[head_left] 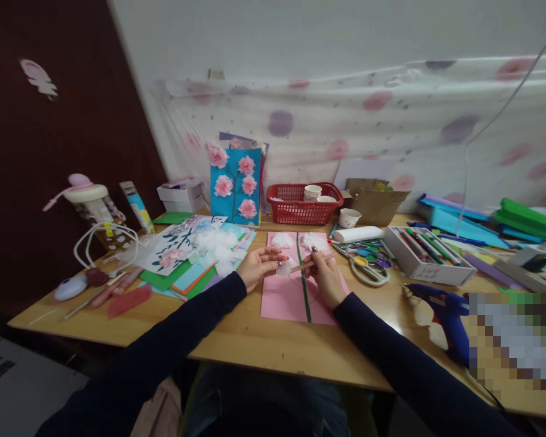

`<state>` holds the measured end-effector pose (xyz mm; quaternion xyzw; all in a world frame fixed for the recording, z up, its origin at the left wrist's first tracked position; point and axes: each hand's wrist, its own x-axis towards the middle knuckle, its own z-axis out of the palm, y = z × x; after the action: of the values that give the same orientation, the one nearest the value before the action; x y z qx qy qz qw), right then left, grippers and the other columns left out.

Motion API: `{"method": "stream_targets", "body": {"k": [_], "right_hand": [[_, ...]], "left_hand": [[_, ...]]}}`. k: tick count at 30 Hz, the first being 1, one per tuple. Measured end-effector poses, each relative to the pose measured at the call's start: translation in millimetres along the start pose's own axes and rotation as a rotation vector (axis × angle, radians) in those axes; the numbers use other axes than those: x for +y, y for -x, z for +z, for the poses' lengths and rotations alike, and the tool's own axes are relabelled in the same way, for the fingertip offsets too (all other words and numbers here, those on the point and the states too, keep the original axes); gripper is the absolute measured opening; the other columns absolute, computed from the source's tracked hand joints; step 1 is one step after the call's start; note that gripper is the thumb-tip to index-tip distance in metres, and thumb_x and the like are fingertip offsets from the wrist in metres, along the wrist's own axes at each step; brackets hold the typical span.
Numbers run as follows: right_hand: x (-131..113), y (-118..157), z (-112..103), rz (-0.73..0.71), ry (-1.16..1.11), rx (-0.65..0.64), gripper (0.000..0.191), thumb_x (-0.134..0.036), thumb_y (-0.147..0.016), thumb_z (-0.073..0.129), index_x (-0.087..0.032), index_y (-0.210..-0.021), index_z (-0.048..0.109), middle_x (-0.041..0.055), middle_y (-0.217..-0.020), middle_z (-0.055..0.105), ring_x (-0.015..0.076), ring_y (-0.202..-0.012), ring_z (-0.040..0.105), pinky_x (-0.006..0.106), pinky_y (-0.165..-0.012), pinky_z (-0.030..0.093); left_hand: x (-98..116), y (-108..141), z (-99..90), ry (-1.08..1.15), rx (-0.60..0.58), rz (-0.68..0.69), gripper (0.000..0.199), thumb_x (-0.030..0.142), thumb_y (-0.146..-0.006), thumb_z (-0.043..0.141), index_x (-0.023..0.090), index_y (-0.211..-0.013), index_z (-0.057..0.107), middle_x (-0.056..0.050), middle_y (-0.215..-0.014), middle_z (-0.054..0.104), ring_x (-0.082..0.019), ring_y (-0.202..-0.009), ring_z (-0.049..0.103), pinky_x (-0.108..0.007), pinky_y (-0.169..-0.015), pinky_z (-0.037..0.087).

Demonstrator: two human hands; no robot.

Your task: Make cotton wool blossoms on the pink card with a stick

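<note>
A sheet of pink paper [277, 303] lies in front of me, with a dark green strip [304, 291] running down its middle. Two white cotton tufts [282, 241] sit near its top, one on each side of the strip. Above the sheet, my left hand [255, 267] pinches a small white tuft [283, 269] that looks like cotton. My right hand [325, 276] is closed around a thin brownish stick [306, 265], whose tip points left at the tuft. The stick's exact kind is too small to tell.
Left of the sheet, loose cotton [216, 246] lies on coloured papers [195, 276]. Scissors [368, 273], a box of pencils [430, 261] and a blue glue gun [441, 306] are on the right. Behind stand a red basket [300, 212] and a blue flower picture [234, 182].
</note>
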<state>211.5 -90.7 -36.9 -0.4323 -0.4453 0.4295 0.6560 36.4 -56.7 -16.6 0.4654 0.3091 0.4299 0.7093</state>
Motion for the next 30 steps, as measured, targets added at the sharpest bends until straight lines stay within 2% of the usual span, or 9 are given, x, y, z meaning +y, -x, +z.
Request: {"method": "stream_targets", "body": {"k": [4,10,15,20,27,30], "right_hand": [[-1.6,0.4,1.7,0.034,-0.086,-0.006,0.031,-0.046,-0.072,0.058,-0.016,-0.061,0.059,-0.0016,-0.045,0.05,0.0108,-0.043,0.047,0.024,-0.045,0.036],[-4.9,1.2,2.2,0.047,-0.126,0.044,0.03,-0.044,-0.069,0.06,-0.016,-0.058,0.06,-0.0008,-0.047,0.052,0.0102,-0.044,0.047,0.023,-0.044,0.037],[-3.8,0.3,1.0,0.035,-0.12,0.075,0.03,-0.044,-0.069,0.061,-0.015,-0.058,0.06,-0.0004,-0.047,0.052,0.0103,-0.044,0.047,0.023,-0.044,0.036],[-2.1,-1.2,0.2,0.019,-0.125,0.086,0.031,-0.045,-0.068,0.062,-0.016,-0.057,0.059,-0.0004,-0.046,0.052,0.0103,-0.044,0.046,0.023,-0.044,0.036],[-0.3,-2.1,-1.3,-0.013,-0.08,0.089,0.031,-0.045,-0.071,0.058,-0.018,-0.058,0.057,-0.0011,-0.046,0.05,0.0117,-0.044,0.045,0.026,-0.046,0.037],[-1.2,-1.7,-0.6,-0.02,-0.051,0.093,0.03,-0.046,-0.073,0.056,-0.019,-0.058,0.056,-0.0011,-0.046,0.05,0.0125,-0.044,0.045,0.027,-0.046,0.038]], "left_hand": [[-5.3,0.5,0.9,-0.077,-0.002,0.005,0.028,0.0,-0.063,0.067,0.01,-0.087,0.057,-0.009,-0.087,0.07,-0.01,-0.067,0.064,-0.02,-0.062,0.047],[-6.1,1.2,2.7,-0.092,0.009,0.001,0.026,-0.001,-0.061,0.066,0.01,-0.083,0.057,-0.007,-0.083,0.069,-0.013,-0.071,0.066,-0.027,-0.071,0.052],[-4.1,2.6,4.4,-0.082,0.038,-0.028,0.026,0.0,-0.061,0.067,0.01,-0.083,0.058,-0.006,-0.08,0.068,-0.013,-0.07,0.066,-0.029,-0.074,0.053],[-3.2,2.3,3.2,-0.099,0.07,0.017,0.026,-0.001,-0.06,0.067,0.01,-0.082,0.059,-0.005,-0.08,0.068,-0.013,-0.071,0.065,-0.032,-0.077,0.053],[-3.5,2.3,1.6,-0.076,0.032,0.048,0.026,0.015,-0.063,0.074,0.01,-0.083,0.059,-0.006,-0.08,0.067,-0.014,-0.072,0.065,-0.033,-0.076,0.053],[-3.9,1.9,-0.9,-0.138,0.004,0.087,0.036,0.014,-0.056,0.08,0.011,-0.085,0.059,-0.006,-0.083,0.067,-0.014,-0.075,0.065,-0.034,-0.081,0.052]]}}
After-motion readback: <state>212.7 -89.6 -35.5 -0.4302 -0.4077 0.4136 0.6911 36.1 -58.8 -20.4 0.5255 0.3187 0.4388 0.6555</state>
